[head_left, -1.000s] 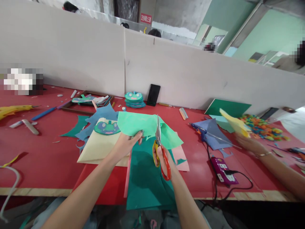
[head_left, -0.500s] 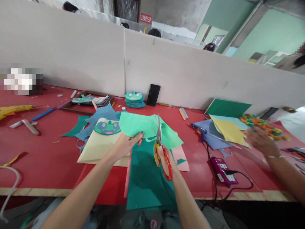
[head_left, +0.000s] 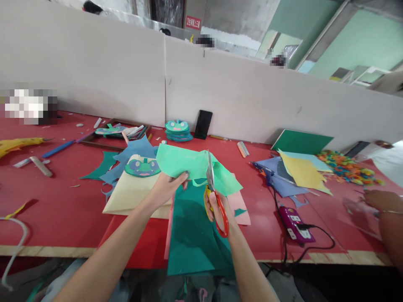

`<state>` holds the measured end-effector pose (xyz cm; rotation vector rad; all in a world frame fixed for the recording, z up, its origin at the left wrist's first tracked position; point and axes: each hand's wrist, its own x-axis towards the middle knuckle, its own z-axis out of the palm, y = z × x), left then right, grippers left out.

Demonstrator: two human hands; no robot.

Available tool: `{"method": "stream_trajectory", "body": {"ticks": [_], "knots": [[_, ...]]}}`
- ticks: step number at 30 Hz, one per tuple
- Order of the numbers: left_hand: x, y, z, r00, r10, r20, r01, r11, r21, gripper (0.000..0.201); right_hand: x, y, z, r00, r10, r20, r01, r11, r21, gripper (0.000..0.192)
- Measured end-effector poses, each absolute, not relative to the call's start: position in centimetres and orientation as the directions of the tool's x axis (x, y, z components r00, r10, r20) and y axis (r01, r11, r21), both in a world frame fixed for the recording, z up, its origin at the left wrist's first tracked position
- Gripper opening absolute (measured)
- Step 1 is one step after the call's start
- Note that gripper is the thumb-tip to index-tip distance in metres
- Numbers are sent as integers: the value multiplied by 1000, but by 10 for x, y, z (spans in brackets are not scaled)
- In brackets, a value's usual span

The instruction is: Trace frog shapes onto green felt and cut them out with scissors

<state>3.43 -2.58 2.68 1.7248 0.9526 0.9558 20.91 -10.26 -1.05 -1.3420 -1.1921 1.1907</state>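
Note:
A light green felt sheet (head_left: 179, 160) is pinched by my left hand (head_left: 171, 184) along its lower edge, thumb on top. My right hand (head_left: 217, 207) grips scissors (head_left: 211, 172) with one red and one yellow handle. Their blades point away from me and lie at the felt, with part of the sheet on either side. A narrow green strip hangs just left of the blades. Below my hands lies a dark green felt sheet (head_left: 198, 235) over pink felt (head_left: 237, 205). A green monster-face felt piece (head_left: 142, 166) rests on cream felt (head_left: 126, 197) to the left.
Behind are a stack of felt faces (head_left: 178, 131) and a phone (head_left: 203, 124) against the partition. At right lie a purple power strip (head_left: 296, 224), a glue gun (head_left: 267, 174), yellow felt (head_left: 302, 172) and another person's hand (head_left: 382, 201). A yellow glue gun (head_left: 22, 145) lies at left.
My hands, the felt and the scissors stay almost in place. The other person's hand has moved right and toward the table's front, away from the colourful pile, and now holds something clear.

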Motion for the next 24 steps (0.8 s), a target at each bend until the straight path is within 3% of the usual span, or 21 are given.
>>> {"method": "stream_trajectory", "body": {"ticks": [9,24], "knots": [[37,-26,31,346,924,160,89,-202,975,23,208,-103,-11,79,993,-85,84,-92,-992,50],[32,-22,28,274,949,158,138,-201,970,34,203,-104,-12,81,994,-77,70,-83,-994,48]]}}
